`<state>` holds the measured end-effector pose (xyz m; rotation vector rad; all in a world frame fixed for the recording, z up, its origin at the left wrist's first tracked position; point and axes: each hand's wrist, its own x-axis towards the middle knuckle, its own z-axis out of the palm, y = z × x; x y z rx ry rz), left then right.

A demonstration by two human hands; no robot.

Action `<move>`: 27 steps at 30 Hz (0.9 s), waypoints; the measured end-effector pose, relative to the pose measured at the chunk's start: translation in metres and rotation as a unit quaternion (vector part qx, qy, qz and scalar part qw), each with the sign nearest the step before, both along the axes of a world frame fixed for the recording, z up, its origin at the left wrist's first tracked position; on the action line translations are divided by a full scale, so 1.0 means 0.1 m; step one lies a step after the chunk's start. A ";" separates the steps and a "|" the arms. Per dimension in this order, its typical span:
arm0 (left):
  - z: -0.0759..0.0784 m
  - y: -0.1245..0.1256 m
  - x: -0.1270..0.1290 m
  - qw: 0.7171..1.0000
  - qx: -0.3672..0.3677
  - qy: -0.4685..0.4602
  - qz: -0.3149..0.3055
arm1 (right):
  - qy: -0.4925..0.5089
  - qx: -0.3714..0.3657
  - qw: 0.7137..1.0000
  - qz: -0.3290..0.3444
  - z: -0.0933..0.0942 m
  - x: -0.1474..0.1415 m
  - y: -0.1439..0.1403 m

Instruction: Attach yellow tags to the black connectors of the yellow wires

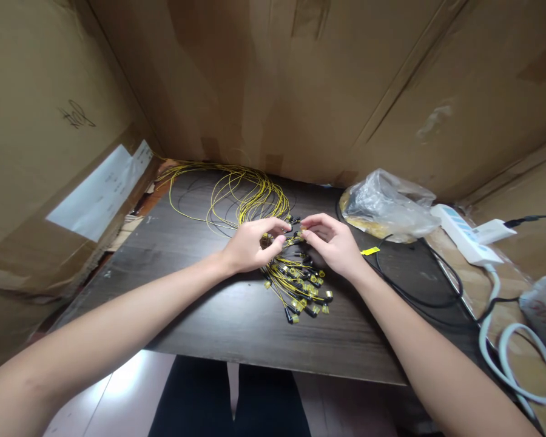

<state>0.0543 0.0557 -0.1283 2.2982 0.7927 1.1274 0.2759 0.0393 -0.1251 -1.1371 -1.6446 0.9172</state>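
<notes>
Yellow, hair-thin cables (250,197) make up a bundle on the dark wood-grain table (200,315), each one ending in a small black plug with a yellow cap or tag. The loose length is coiled in wide loops at the far side of the table, close to the cardboard wall (273,79), while the plug ends (300,291) fan out toward the near edge — so the bundle's long axis runs roughly from the far left to the near right, plugs pointing at the person. Both hands meet over the middle of it. The left hand (250,244) is curled with thumb and fingertips pinched on the cables just where the loops gather; the right hand (330,243) is likewise pinched, fingertips closed on one plug end right beside the left fingertips. Which single cable each grips is too small to tell. To the right lie a crumpled clear plastic bag (386,203) over a yellowish disc, a scrap of yellow tape (370,250) just beside the right wrist, a black cord (418,285) curving across the table, and — further right — a white power strip (464,233) with its white lead.
</notes>
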 end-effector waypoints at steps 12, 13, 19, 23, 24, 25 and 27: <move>-0.02 -0.02 0.03 0.996 0.070 -0.035 -0.046 | 0.128 -0.116 0.983 0.064 0.10 -0.14 -0.11; -0.01 -0.02 0.03 0.995 0.082 -0.030 -0.053 | 0.129 -0.117 0.983 0.064 0.10 -0.14 -0.12; -0.01 -0.02 0.02 0.993 0.098 -0.011 -0.060 | 0.113 -0.120 0.983 0.077 0.12 -0.18 -0.16; -0.04 -0.01 0.02 0.997 0.059 0.014 -0.044 | 0.033 -0.096 0.990 0.098 0.20 -0.07 -0.12; -0.04 -0.01 0.01 0.998 0.043 0.020 -0.036 | 0.003 -0.093 0.990 0.108 0.23 -0.01 -0.10; -0.05 -0.01 0.01 0.999 0.028 0.025 -0.029 | -0.031 -0.100 0.988 0.115 0.26 0.06 -0.08; -0.04 -0.02 0.00 0.999 0.000 0.037 -0.019 | -0.100 -0.148 0.975 0.135 0.30 0.20 -0.04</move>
